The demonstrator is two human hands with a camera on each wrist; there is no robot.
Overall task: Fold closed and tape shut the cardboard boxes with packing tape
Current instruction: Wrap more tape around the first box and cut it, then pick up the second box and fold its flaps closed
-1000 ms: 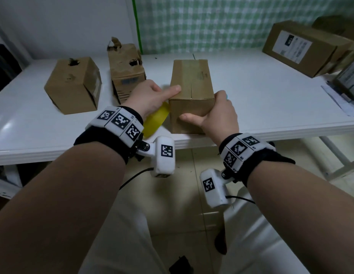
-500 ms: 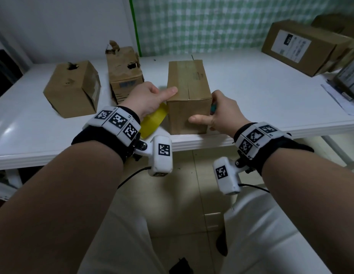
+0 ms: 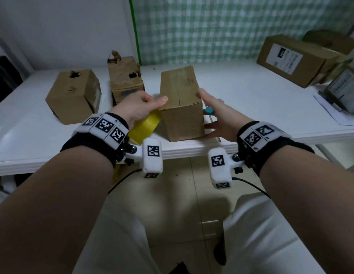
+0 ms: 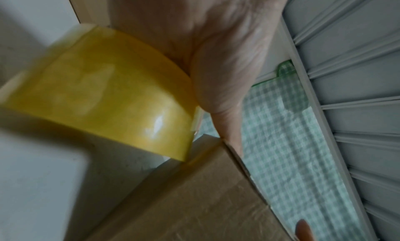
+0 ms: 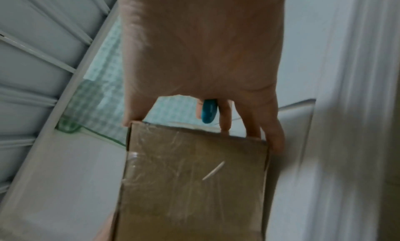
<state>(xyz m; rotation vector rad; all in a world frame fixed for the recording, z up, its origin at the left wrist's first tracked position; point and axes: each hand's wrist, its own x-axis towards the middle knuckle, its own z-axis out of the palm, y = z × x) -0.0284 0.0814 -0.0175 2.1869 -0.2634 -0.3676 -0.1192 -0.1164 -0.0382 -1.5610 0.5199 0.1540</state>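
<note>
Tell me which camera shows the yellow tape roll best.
The left wrist view: the tape roll fills much of the frame, gripped by the left hand beside the box. The head view shows only part of it below that hand. The right wrist view does not show it.

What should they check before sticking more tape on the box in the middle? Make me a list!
1. Tape roll in the left hand: ok.
2. Middle box has its top flaps folded shut: ok.
3. Box steadied: ok, the right hand lies against its side.
4. Box fully on the table: ok, though near the front edge.
5. Loose tape end found: cannot tell.
6. Blue thing by the right hand is a cutter: cannot tell.
</note>
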